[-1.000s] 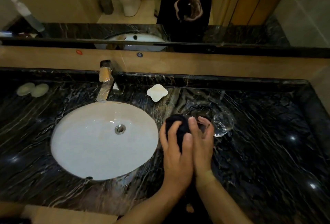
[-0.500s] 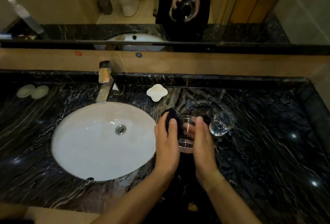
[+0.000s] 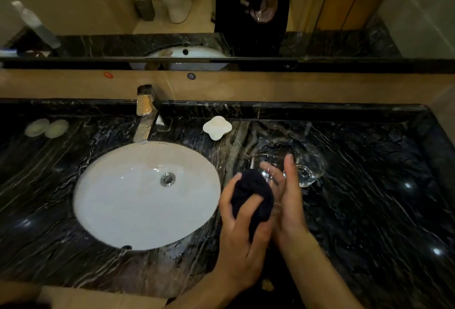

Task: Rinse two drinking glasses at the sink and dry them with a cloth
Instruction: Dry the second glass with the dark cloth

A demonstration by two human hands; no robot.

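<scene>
Head view: left hand [image 3: 242, 232] grips cloth [image 3: 253, 196], right hand [image 3: 288, 200] cups glass [image 3: 269, 173] — second glass [image 3: 309, 169] just behind.

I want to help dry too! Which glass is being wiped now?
The glass in the hands: the right hand holds it while the left hand rubs it with the dark cloth. The other glass sits untouched on the counter.

The sink [image 3: 138, 200] sits in the surface [image 3: 369, 198], the tap [image 3: 144, 114] behind it. A soap dish [image 3: 217, 127] lies right of the tap. A glass [image 3: 309, 169] stands further right, behind both hands.
</scene>
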